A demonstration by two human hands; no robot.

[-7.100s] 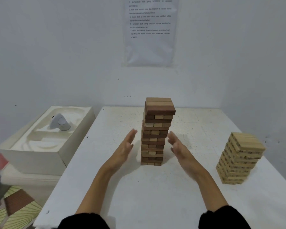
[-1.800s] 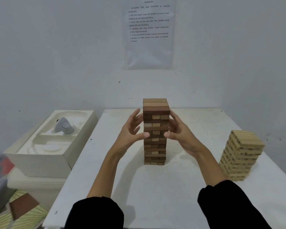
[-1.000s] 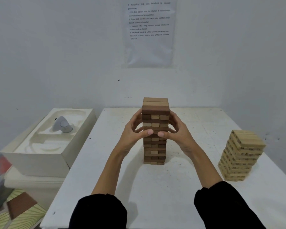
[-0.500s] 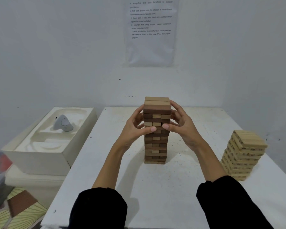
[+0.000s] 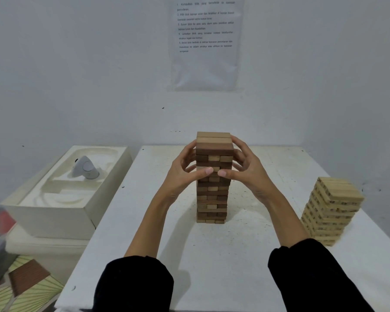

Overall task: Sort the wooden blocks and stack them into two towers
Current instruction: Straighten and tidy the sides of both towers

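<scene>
Hands cup the upright dark tower [image 5: 213,194] between them: left hand [image 5: 185,174] and right hand [image 5: 245,170] press its upper layers; pale tower [image 5: 331,210] stands well right.

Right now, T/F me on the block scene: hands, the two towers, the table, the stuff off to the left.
1. Both hands, the left hand and the right hand, cup the upper part of the dark tower. True.
2. The pale tower stands at the left edge of the table. False: it stands near the right edge.
3. The dark tower mixes brown and lighter blocks. True.
4. Loose blocks lie scattered on the table. False: none show outside the two towers.
5. A grey object rests in the white tray left of the table. True.
</scene>
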